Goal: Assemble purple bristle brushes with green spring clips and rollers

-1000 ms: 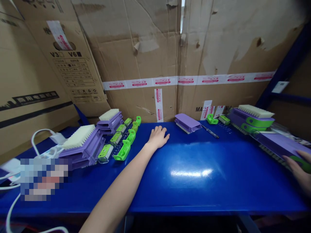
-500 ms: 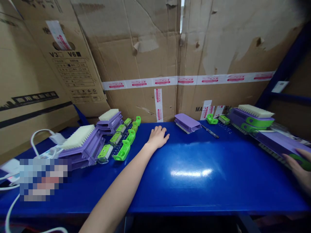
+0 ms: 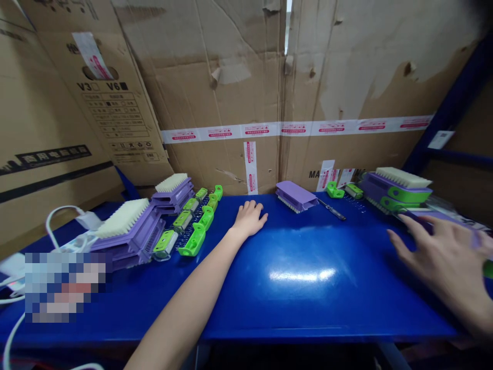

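My left hand (image 3: 249, 218) rests palm down on the blue table with its fingers spread, holding nothing. To its right lies a purple brush piece (image 3: 296, 194), bristles down, and beside that a screwdriver (image 3: 332, 209). At the right, my right hand (image 3: 449, 257) is over a purple-and-green brush, its fingers apart and a little blurred. That brush is mostly hidden behind the hand; whether the fingers touch it I cannot tell. Just behind stand stacked purple brushes (image 3: 377, 190) with green ends, the top one showing cream bristles (image 3: 404, 177).
On the left are stacks of purple brush pieces (image 3: 138, 234), a row of green-topped clear parts (image 3: 166, 244), small metal pieces (image 3: 188, 231) and bright green caps (image 3: 194, 239). White cables (image 3: 52, 226) lie at far left. Cardboard (image 3: 215, 103) walls the back.
My right hand has let go of the purple brush at the right and moved left and up, fingers spreading. My left hand stays in place.
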`<move>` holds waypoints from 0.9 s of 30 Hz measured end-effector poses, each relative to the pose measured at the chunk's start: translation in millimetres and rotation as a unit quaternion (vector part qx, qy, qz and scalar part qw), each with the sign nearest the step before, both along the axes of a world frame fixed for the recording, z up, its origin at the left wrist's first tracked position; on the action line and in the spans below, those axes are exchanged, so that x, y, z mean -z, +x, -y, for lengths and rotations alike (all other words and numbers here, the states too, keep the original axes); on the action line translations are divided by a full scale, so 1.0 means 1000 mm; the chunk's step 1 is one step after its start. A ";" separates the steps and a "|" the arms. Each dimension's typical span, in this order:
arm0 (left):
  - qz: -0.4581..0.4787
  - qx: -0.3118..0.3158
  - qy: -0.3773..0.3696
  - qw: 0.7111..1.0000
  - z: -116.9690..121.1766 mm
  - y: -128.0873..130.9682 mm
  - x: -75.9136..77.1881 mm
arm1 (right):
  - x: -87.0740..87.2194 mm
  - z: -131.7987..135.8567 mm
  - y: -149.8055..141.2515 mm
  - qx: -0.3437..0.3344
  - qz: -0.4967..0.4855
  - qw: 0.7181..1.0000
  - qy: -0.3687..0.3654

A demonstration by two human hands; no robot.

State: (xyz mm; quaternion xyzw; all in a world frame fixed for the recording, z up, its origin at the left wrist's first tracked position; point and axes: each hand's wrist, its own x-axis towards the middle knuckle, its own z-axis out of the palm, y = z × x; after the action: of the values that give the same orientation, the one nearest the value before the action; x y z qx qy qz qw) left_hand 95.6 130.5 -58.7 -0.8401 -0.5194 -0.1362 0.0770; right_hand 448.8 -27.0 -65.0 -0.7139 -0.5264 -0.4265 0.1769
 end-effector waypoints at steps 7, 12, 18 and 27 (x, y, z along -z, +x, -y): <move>0.003 0.005 0.003 1.000 0.002 0.000 -0.002 | -0.032 -0.050 -0.037 -0.096 -0.003 0.992 -0.079; 0.001 0.004 0.000 1.000 0.003 0.000 -0.003 | -0.046 -0.104 -0.070 -0.155 -0.108 0.967 -0.169; 0.014 0.000 -0.003 1.000 0.003 0.001 -0.004 | -0.040 -0.148 -0.128 -0.210 -0.240 0.922 -0.217; 0.103 0.031 0.176 0.979 0.015 0.008 -0.013 | -0.034 -0.143 -0.124 -0.303 -0.315 0.896 -0.079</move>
State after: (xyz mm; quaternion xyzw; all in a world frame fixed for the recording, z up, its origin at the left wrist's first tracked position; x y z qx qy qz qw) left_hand 103.2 115.7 -45.7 -0.8107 -0.4659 -0.3136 0.1652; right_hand 324.5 116.1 -30.5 -0.6284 -0.6659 -0.0627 0.3971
